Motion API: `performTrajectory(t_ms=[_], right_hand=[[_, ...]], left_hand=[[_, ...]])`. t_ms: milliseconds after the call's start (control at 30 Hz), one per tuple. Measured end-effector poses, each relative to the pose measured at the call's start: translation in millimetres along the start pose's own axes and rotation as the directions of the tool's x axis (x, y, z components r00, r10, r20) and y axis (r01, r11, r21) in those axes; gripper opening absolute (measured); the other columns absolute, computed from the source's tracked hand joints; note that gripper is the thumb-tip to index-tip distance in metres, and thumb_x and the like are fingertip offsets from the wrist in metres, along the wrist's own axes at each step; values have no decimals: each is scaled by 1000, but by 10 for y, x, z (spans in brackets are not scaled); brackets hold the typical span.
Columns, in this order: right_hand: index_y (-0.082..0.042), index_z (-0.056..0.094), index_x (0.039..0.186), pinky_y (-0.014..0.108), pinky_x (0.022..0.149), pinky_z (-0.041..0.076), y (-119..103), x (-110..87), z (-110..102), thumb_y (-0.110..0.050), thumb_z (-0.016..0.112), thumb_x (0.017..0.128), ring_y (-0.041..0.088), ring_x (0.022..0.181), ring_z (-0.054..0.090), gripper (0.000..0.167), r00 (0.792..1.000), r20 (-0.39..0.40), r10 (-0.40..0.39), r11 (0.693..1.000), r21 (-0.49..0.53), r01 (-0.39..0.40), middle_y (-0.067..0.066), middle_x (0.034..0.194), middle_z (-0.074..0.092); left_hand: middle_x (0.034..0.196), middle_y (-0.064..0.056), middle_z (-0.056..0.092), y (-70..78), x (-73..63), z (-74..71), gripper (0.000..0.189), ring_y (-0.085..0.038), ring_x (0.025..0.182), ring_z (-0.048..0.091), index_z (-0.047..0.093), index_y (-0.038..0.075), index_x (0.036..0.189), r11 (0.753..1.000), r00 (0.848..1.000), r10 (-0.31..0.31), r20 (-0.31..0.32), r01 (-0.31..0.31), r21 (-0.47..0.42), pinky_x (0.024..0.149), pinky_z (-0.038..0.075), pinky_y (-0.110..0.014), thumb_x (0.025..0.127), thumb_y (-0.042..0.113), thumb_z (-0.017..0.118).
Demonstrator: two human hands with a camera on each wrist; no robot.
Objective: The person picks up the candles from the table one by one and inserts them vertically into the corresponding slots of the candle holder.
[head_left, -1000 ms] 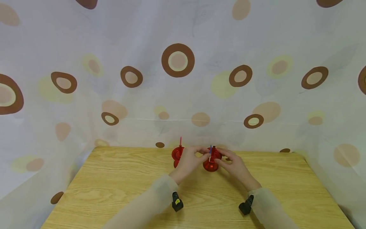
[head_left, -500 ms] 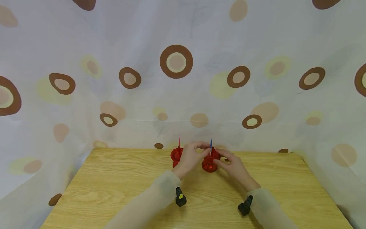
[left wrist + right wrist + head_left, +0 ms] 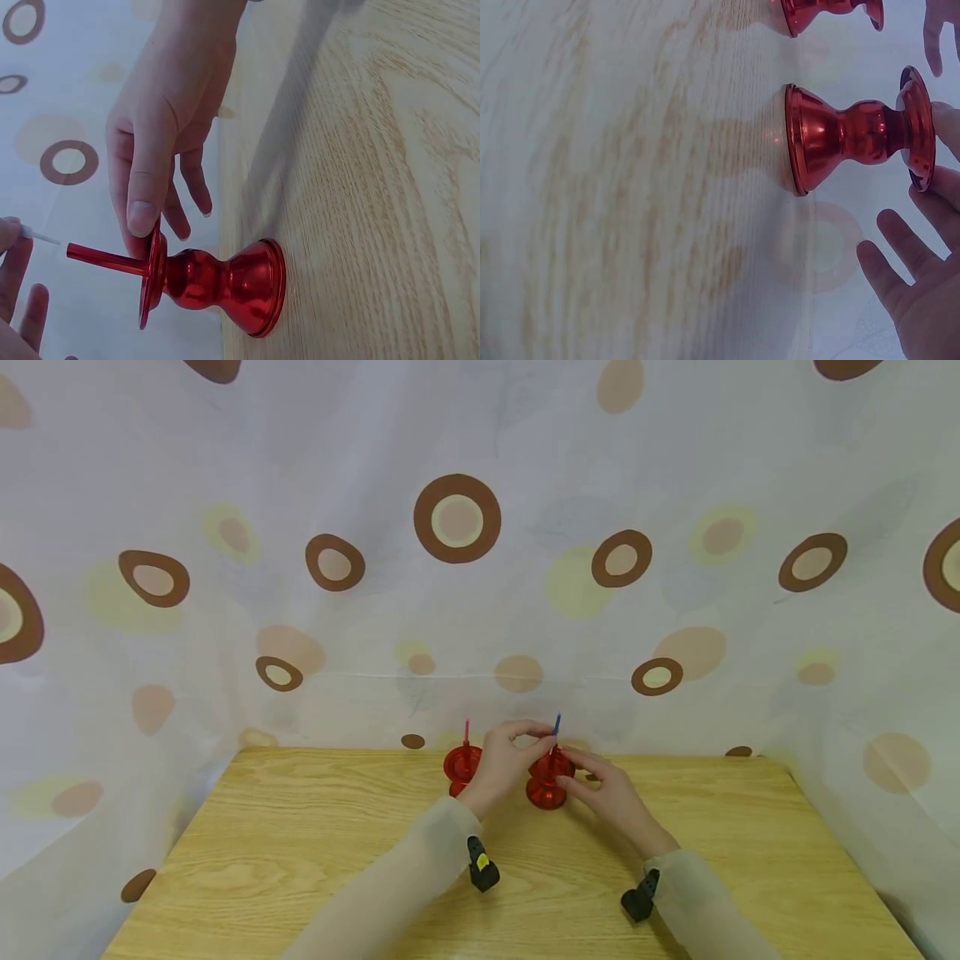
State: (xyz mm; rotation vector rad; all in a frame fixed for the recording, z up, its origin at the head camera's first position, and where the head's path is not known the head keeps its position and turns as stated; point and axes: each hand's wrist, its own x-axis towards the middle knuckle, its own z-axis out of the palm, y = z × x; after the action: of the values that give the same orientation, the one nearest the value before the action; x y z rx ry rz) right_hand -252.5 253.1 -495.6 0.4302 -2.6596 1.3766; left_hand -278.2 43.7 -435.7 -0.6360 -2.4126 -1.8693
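Note:
A red metallic candle holder (image 3: 546,794) with a wide foot, a dish and a thin upright tube (image 3: 109,259) stands on the table. My right hand (image 3: 618,797) pinches the dish's rim between thumb and fingers. My left hand (image 3: 506,768) pinches a slim blue candle (image 3: 557,723) above that holder. In the left wrist view the candle's narrow white end (image 3: 41,236) is just short of the tube's mouth, with a small gap between. To the left, a second red candle holder (image 3: 456,765) carries a pink candle (image 3: 467,731); my left hand partly hides it.
The wooden table (image 3: 322,835) reaches out on both sides of the holders. Close behind them hangs a white curtain (image 3: 360,635) with brown and beige circles. Black wrist cameras sit on both sleeves.
My left hand has risen slightly with the blue candle, which now stands higher over the holder and leans a little right. My right hand keeps its grip on the dish. The head view has shifted slightly.

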Motion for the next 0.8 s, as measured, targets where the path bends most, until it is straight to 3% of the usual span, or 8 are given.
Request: performTrajectory(t_ms=[200, 400, 800], right_hand=[[-7, 59, 148, 59, 104, 48, -5, 4, 6, -26, 73, 100, 40, 137, 53, 54, 1000, -5, 0, 1000, -9, 0, 15, 152, 56], [-6, 58, 148, 59, 103, 48, 7, 0, 8, -24, 73, 100, 40, 136, 53, 54, 1000, -12, -6, 1000, -12, 6, 16, 151, 56], [-6, 60, 147, 58, 102, 49, 24, 1, 20, -22, 74, 99, 40, 135, 55, 53, 1000, -22, -3, 1000, 9, 3, 15, 150, 58]], left_hand=[[115, 4, 75, -9, 33, 21, 21, -18, 125, 59, 81, 14, 114, 996, 999, -39, -11, 38, -82, 114, 42, -53, 97, 25, 75], [115, 3, 74, -29, 73, 40, 20, -19, 124, 59, 81, 14, 113, 992, 999, -23, -26, 19, -125, 113, 42, -56, 97, 24, 76], [115, 2, 74, -98, 131, 84, 21, -19, 121, 60, 80, 10, 114, 991, 999, -23, -47, 17, -134, 113, 43, -55, 98, 22, 75]])
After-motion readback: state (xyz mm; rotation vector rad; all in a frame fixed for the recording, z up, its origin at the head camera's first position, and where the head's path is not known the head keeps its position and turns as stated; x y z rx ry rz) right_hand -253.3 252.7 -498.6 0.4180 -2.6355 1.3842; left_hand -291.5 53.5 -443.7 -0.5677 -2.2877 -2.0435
